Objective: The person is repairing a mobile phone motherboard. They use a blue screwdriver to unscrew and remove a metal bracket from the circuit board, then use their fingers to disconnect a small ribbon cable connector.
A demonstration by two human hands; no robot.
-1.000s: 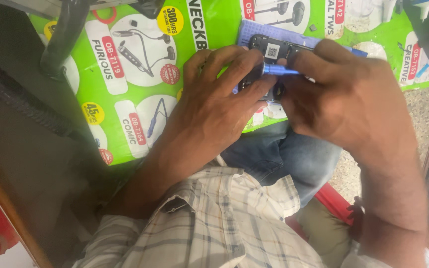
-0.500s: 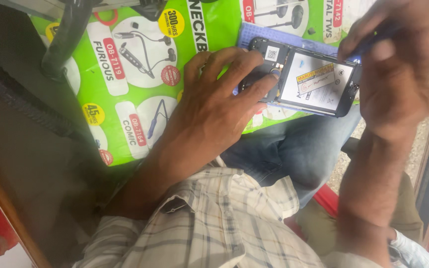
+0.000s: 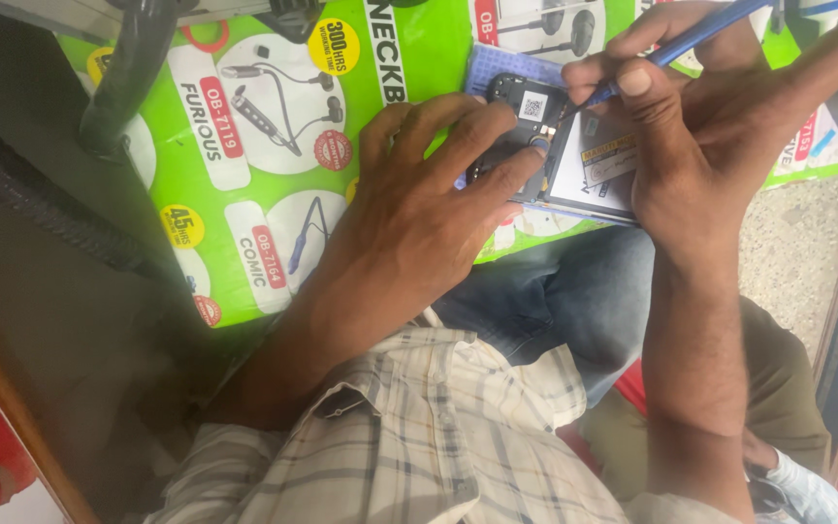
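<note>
Under everything lies the bright green printed sheet (image 3: 273,184), spread across the desk and showing pictures of neckband earphones; it fills the upper half of the head view, and a dark curved bar (image 3: 133,68) crosses its upper left corner. Below it you see your checked shirt (image 3: 419,437) and blue jeans (image 3: 555,301). Your left hand (image 3: 409,223) rests flat on the green sheet, with its fingers (image 3: 497,180) spread and pressed onto the left part of the opened phone (image 3: 574,160), pinning it down rather than wrapping around it. Your right hand (image 3: 700,146) sits above the right part of the phone, and its fingers (image 3: 637,82) are closed in a pen-like pinch on a thin blue tool (image 3: 695,39). The phone lies back side up on the green sheet near the top centre, between your two hands, with its cover off, dark inner parts at the left and a pale labelled battery (image 3: 598,165) at the right. The tool slants up toward the top right edge, and its lower tip meets the phone's inside just beside the battery's upper left corner.
</note>
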